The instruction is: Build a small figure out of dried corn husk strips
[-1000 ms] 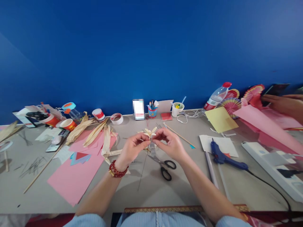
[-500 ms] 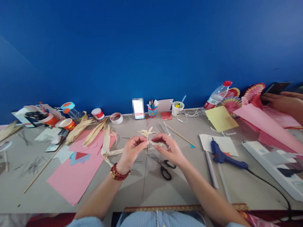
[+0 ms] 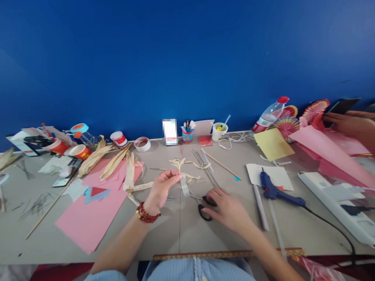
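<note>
Between its thumb and fingertips, my left hand [image 3: 165,184] pinches a small flower-like piece of pale corn husk [image 3: 177,164], its strips spreading upward. A whitish translucent strip [image 3: 185,186] hangs just beneath those fingertips. My right hand [image 3: 224,205] is over the black handles of the scissors [image 3: 204,212], thumb and fingers apart around them; whether it grips them is hard to make out. The scissors lie on the table with their blades toward my left hand. Thin wires [image 3: 206,168] and curled husk strips [image 3: 191,177] lie just beyond the hands.
Pink paper [image 3: 90,220] and dried husks [image 3: 93,158] lie at left. A blue glue gun [image 3: 279,193] and white power strip [image 3: 336,207] are at right. Cups, tape and a propped phone [image 3: 170,132] line the wall. Another person's hand [image 3: 348,127] is at far right.
My right hand has left the husk piece and moved down and right onto the scissors' handles. My left hand still holds the husk piece. The view has shifted slightly.
</note>
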Tool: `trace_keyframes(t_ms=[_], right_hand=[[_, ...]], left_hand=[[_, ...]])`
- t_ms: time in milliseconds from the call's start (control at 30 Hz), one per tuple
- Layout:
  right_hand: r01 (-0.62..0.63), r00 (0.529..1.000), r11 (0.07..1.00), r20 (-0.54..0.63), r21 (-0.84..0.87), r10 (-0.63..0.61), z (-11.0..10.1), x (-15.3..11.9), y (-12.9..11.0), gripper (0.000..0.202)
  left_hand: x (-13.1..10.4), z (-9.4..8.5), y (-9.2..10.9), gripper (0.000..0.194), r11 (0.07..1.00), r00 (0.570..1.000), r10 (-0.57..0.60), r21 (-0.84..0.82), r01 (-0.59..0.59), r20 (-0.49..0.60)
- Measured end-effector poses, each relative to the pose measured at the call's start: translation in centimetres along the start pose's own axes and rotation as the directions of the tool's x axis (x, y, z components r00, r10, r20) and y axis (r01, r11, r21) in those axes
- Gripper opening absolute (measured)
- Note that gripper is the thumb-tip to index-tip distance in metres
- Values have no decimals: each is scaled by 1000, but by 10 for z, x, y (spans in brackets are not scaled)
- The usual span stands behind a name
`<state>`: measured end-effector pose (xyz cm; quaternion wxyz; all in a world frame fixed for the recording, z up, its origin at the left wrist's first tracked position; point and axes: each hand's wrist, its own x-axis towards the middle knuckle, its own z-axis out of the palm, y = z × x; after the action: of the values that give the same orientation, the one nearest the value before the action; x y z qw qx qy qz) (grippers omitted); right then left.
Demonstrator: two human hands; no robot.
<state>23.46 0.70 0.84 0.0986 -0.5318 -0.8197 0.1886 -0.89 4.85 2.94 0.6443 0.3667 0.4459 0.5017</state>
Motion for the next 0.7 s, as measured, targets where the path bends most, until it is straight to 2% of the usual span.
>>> trace_keyframes(t_ms=[133,300,433,533,700], right_hand=[[-47,998,988,28,-148,52,8,-5,-10,13],[-141,978,972,123,-190,166,1,-4,-9,11],[-159,968,987,191,-34,163,-16,-12,6,14],[-170,973,983,172,72,156,-31,-19,21,17],[-194,977,977,109,90,184,-54,-25,42,23]], left_hand=[[1,1,0,16,994,997,-72,-79,74,27],[3,0,-1,18,979,992,-127,-158,129,27],[9,-1,0,20,965,983,-182,-184,186,37],[12,0,4,20,949,972,-227,-209,236,64],[19,4,12,18,940,956,-253,-198,279,147]])
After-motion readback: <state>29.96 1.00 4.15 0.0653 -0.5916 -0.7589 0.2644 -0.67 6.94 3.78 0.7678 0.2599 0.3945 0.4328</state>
